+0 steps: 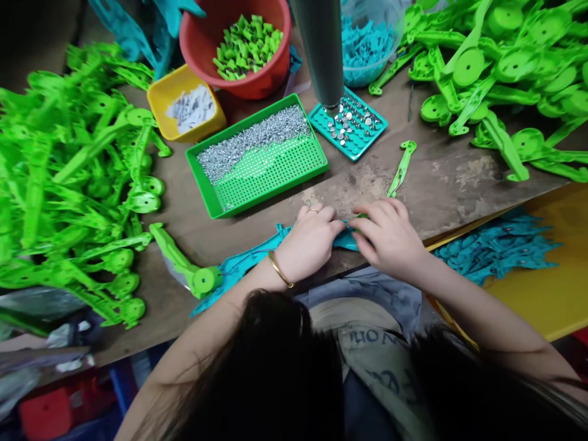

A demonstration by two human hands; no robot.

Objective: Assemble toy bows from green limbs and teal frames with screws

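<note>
A: Dark hair [275, 367] hangs closest to the lens. Just past it your hands meet at the table edge, in front of the green tray [201, 184].

B: Yes. Your left hand [309, 242], fingers curled down, grips the teal piece [239, 266], which runs out toward the tray's near left.

A: And your right hand [388, 236]?

B: Closed too, with fingertips pinching the same piece's end and touching your left hand. A green strip [402, 168] lies flat just beyond it, right of the tray.
</note>
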